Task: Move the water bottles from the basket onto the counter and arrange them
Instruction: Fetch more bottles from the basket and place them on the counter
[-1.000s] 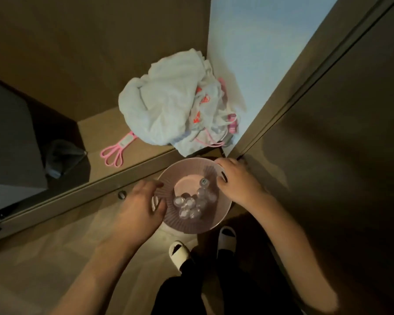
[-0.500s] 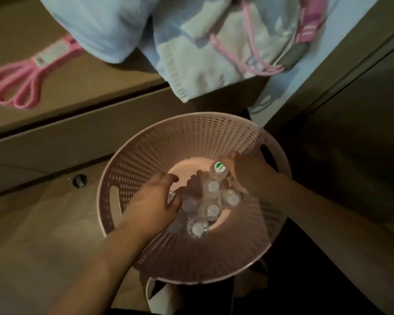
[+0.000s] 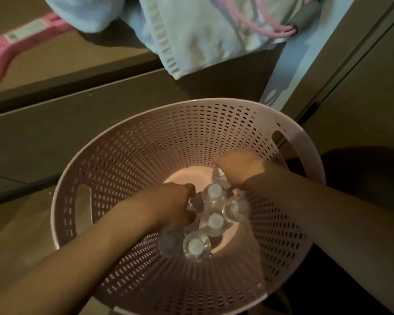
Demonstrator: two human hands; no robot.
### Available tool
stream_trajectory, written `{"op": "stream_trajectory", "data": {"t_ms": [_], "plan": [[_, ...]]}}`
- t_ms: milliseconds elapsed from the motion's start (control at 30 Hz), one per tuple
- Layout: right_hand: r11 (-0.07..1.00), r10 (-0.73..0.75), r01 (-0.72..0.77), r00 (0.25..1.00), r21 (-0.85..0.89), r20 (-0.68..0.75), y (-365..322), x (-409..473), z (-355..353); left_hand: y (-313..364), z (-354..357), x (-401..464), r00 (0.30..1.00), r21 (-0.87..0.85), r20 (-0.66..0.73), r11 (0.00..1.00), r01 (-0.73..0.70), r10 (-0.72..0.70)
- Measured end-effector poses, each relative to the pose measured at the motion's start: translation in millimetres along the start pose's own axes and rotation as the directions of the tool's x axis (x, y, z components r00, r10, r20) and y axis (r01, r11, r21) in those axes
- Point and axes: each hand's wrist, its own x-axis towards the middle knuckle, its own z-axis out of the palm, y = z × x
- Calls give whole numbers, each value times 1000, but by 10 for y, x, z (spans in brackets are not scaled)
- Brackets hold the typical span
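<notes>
Both forearms reach down into the pink slotted basket (image 3: 127, 160). Water bottles (image 3: 210, 220) stand upright, clustered on basket floor, white caps up; about six visible, none on the counter (image 3: 62, 53) yet. Left hand (image 3: 171, 206) at the cluster's left edge, fingers curled down among the bottles; looks like it grips one but the bottle is hidden, so cannot tell for sure. Right hand (image 3: 239, 167) at far side of cluster, fingers curled over a bottle top (image 3: 218, 177), seems clamped on its neck. Step in hand, judged: picking first bottles. Do it well: grip below the cap, lift straight up so neighbours don't topple, clear the basket rim before swinging toward the counter. Farther: counter edge above the basket, with pale blue cloth (image 3: 191, 30) hanging over it and a pink looped item (image 3: 0, 55) left; set bottles on bare counter between them.
</notes>
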Motion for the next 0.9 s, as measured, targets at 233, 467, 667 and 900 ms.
{"op": "stream_trajectory", "data": {"t_ms": [233, 467, 667, 900], "plan": [[970, 182, -177, 983, 165, -15, 252, -115, -106, 264, 135, 589, 992, -131, -105, 990, 58, -72], [956, 158, -125, 982, 264, -106, 301, -399, -163, 374, 369, 668, 943, -182, -326, 983, 8, -68], [924, 232, -179, 965, 338, -123, 250, -1213, -1033, 277, -538, -318, 892, -412, -422, 910, -30, -162], [934, 98, 60, 905, 351, -415, 89, -2854, -2989, 446, -2353, -2301, 843, -375, -526, 921, -107, -117]]}}
